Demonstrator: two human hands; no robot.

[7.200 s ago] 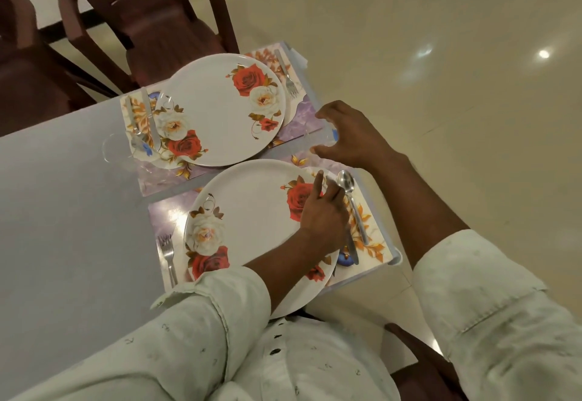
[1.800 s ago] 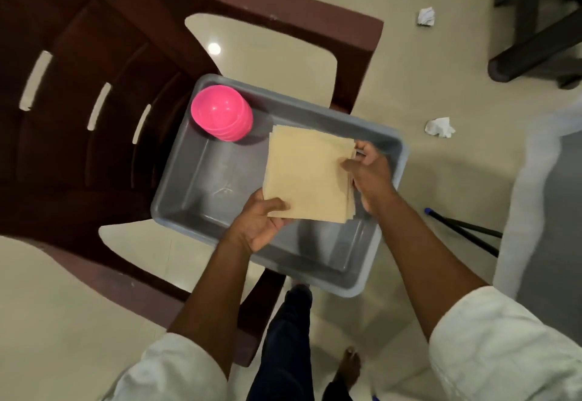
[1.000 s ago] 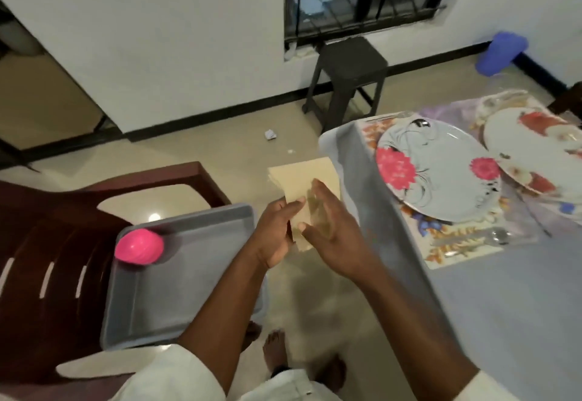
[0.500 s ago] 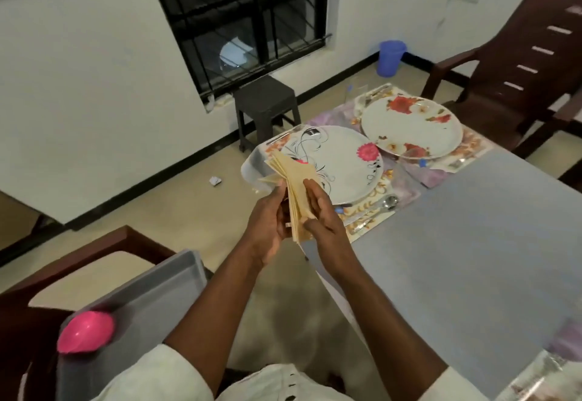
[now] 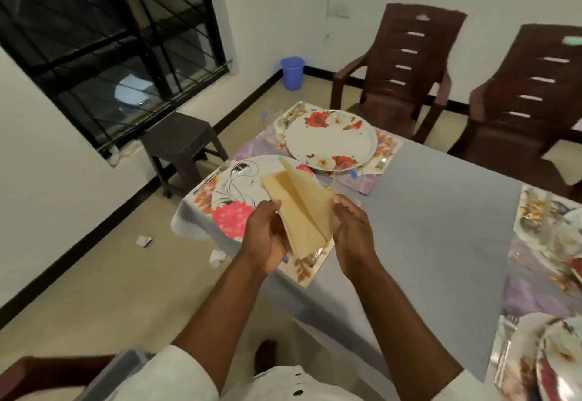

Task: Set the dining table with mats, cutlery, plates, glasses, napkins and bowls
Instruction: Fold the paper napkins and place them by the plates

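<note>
Since half a second ago the napkins (image 5: 300,211) have fanned open wider between the hands and the view has swung further over the table (image 5: 434,243); the grey tray with the pink bowls, seen earlier on the chair, is now only a sliver at the bottom left edge.

Left hand (image 5: 267,236) grips the lower left edge of the napkin stack, fingers curled under it and thumb on top. Right hand (image 5: 354,230) pinches the right edge of one sheet, thumb and fingers closed on it, seemingly peeling it off the stack. The stack is held in the air just above the near-left place setting, over the pink-flower plate (image 5: 239,192).

Done so far, as far as shown: mats down at four places, a plate on each. The near-left mat (image 5: 310,270) carries the pink-flower plate with some cutlery beside it; the red-rose plate (image 5: 330,139) sits on the far-left mat with a glass (image 5: 271,120) at its far corner. Two more settings show at the right edge, one with a fork (image 5: 507,347); details there are blurred.

Left to do, my read: no napkin lies at any setting yet and no bowl is on the table. So napkins go out next, one per place, then bowls. Roughly two thirds through.
</note>
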